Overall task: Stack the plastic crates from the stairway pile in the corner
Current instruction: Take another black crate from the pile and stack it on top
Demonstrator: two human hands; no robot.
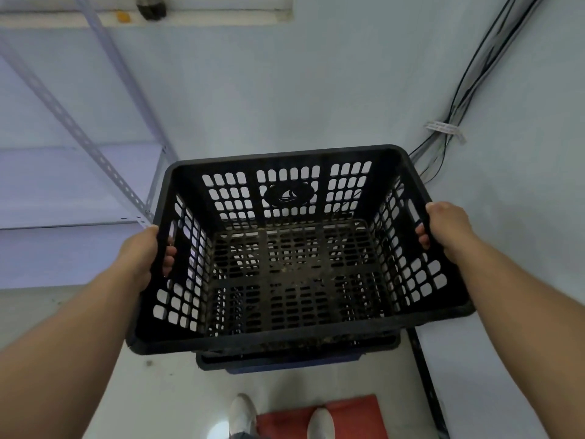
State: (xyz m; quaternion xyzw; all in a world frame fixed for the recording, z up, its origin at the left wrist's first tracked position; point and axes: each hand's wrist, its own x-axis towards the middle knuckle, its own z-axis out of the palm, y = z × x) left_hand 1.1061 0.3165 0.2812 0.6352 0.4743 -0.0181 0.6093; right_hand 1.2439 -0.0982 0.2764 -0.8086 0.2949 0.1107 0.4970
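Note:
A black perforated plastic crate (294, 280) fills the middle of the head view, held up in front of the corner wall. My left hand (142, 251) grips its left rim, fingers poking through the handle slot. My right hand (443, 226) grips the right rim the same way. Under the held crate, the rims of other crates (285, 359) show, a black one over a blue one, standing on the floor in the corner. Their bodies are hidden by the crate I hold.
A grey metal shelf rack (104, 160) stands at the left. Black cables (468, 80) run down the right wall. A red mat (351, 416) lies on the floor by my white shoes (242, 413).

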